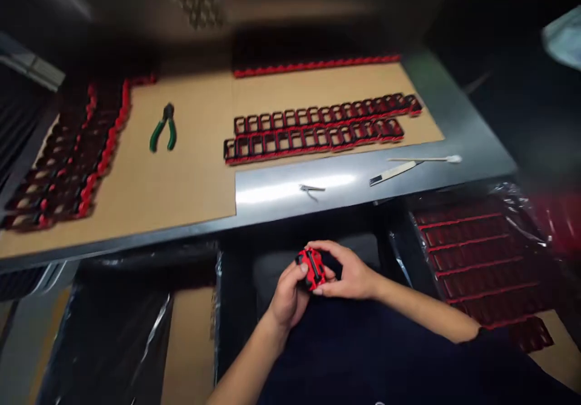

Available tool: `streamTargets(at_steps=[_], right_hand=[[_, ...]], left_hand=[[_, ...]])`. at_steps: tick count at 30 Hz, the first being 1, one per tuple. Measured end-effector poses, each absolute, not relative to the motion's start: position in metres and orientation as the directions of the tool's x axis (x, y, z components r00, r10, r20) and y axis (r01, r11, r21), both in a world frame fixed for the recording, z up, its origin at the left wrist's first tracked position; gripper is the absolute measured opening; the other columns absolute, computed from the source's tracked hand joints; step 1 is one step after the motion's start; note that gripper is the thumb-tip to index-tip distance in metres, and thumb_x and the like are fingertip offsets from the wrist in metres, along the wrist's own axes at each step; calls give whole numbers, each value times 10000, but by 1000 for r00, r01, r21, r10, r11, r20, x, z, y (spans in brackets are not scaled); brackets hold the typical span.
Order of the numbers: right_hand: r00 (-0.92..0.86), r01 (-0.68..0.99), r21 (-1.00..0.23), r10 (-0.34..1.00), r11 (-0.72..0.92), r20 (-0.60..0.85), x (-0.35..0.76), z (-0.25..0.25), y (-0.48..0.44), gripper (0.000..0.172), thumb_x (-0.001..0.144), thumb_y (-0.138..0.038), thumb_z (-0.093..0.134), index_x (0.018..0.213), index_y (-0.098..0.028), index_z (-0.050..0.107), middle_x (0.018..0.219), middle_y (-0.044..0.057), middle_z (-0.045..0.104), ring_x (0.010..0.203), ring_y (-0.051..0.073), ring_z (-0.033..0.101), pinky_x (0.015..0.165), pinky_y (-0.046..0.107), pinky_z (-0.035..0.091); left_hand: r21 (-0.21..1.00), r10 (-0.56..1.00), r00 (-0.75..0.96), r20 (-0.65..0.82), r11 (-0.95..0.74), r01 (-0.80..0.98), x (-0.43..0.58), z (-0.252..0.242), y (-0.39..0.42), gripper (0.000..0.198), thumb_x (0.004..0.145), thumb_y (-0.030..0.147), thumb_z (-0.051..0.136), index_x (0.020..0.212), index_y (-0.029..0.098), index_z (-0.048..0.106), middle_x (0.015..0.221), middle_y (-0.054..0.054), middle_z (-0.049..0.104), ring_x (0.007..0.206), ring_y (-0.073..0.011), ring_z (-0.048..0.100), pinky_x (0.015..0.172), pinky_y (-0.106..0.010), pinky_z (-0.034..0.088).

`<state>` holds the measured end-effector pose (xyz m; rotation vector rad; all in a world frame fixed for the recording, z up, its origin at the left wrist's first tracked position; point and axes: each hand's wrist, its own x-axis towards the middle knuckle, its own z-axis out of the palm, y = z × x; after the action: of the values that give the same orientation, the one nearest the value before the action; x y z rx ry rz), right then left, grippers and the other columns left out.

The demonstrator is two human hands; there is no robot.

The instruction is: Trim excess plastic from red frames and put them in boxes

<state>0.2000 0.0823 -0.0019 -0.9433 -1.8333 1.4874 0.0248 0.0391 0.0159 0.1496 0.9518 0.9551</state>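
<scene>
Between my two hands is a small red-and-black plastic part (312, 268), held above my lap just off the table's front edge. My left hand (288, 290) grips its left side, with the thumb on its face. My right hand (347, 272) curls around the right side, fingers at the top and bottom edges. Ahead on the table, two rows of red-and-black frame-shaped parts (313, 135) lie on cardboard. Closest to my hands on the bare metal strip is a small thin metal piece (312, 188).
Green-handled cutting pliers (163, 129) lie on the cardboard (190, 181). More red-and-black parts (77, 151) fill the left side, and a red row (318, 66) runs along the back. A cotton swab (426, 159) and a flat blade-like tool (394, 172) rest at right. Bottom right, a lined box holds stacked parts (481, 260).
</scene>
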Motion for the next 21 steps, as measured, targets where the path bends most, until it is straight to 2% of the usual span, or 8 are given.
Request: streamTargets(at_steps=[4, 7, 10, 12, 16, 19, 21], right_hand=[[-599, 114, -992, 800, 56, -24, 195, -4, 73, 753, 694, -274, 859, 1357, -229, 505, 1392, 129, 609, 1306, 274, 586, 1113, 448, 457], [-615, 173, -973, 788, 155, 17, 196, 0, 70, 735, 687, -198, 819, 1349, -226, 501, 1374, 131, 612, 1316, 278, 570, 1115, 464, 455], [-611, 221, -936, 787, 275, 88, 202, 8, 70, 705, 674, -173, 785, 1329, -211, 525, 1302, 137, 628, 1269, 283, 577, 1080, 469, 478], [-600, 227, -929, 794, 291, 101, 207, 11, 70, 697, 686, -190, 782, 1335, -211, 529, 1282, 138, 622, 1232, 279, 589, 1058, 462, 491], [-553, 199, -955, 830, 221, 77, 213, 8, 68, 705, 713, -253, 832, 1353, -227, 537, 1298, 125, 619, 1198, 261, 613, 1046, 437, 499], [-540, 127, -979, 839, 161, 68, 212, 2, 66, 708, 719, -290, 860, 1354, -242, 550, 1305, 111, 628, 1205, 255, 618, 1050, 428, 496], [-542, 83, -986, 837, 144, 77, 210, 0, 66, 709, 730, -299, 860, 1365, -252, 549, 1327, 108, 625, 1227, 257, 608, 1064, 433, 486]], left_hand=[[483, 733, 137, -666, 564, -670, 32, 9, 35, 288, 623, 332, 753, 820, 135, 684, 714, -36, 678, 740, -206, 660, 715, -318, 535], [501, 720, 89, -689, 561, -659, 32, 7, 32, 318, 643, 243, 761, 943, 155, 700, 847, -12, 696, 750, -143, 634, 724, -253, 508], [512, 710, 88, -699, 583, -631, 28, 8, 34, 393, 675, 263, 773, 1046, 176, 678, 929, -20, 708, 732, -145, 649, 705, -269, 524], [514, 710, 99, -697, 592, -621, 24, 10, 36, 378, 673, 268, 760, 1027, 171, 668, 923, -29, 708, 728, -156, 663, 678, -274, 541], [565, 757, 167, -632, 597, -569, 18, 11, 34, 294, 676, 271, 740, 928, 163, 633, 881, -29, 688, 620, -129, 630, 548, -235, 526], [650, 794, 225, -565, 596, -472, 17, 12, 27, 401, 725, 341, 772, 1055, 195, 598, 863, -15, 654, 541, -102, 579, 465, -207, 483], [710, 820, 219, -529, 569, -416, 17, 14, 23, 471, 732, 354, 798, 1126, 219, 579, 903, -17, 650, 559, -92, 568, 485, -197, 487]])
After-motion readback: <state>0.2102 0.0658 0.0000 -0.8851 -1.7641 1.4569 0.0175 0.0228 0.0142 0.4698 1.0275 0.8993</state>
